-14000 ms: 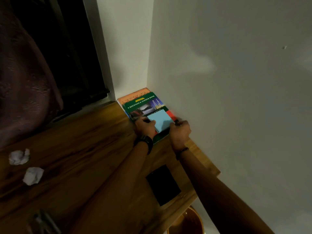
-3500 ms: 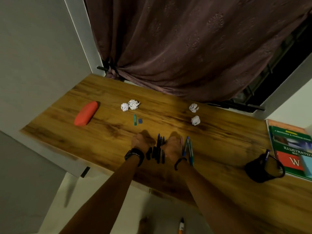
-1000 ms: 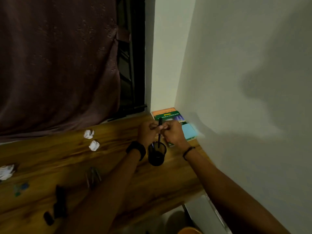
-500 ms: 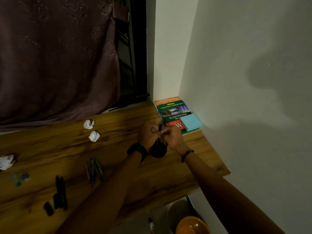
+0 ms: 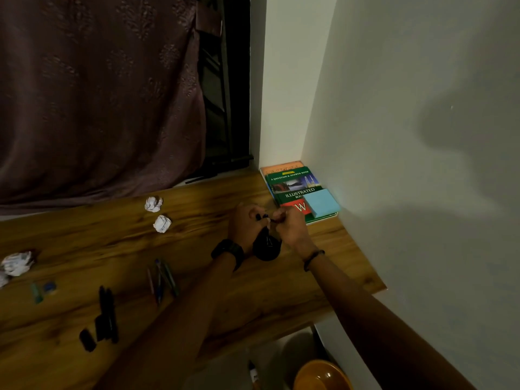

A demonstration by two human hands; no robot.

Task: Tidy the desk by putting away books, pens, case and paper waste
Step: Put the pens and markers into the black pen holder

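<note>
A black pen holder stands on the wooden desk between my wrists. My left hand and my right hand meet just above it, both pinching a dark pen over its mouth. A stack of books with a blue sticky-note pad on top lies in the far right corner. Loose pens and black markers lie at the left front. Crumpled paper balls lie farther back and left.
A white wall closes the desk's right side. A dark curtain hangs behind the desk. Below the front edge, an orange bin and a pen lie on the floor. A small green and a blue item sit at the left.
Since a second ago both hands have come lower over the pen holder with the pen. The view has tilted down, showing more of the desk and the orange bin.
</note>
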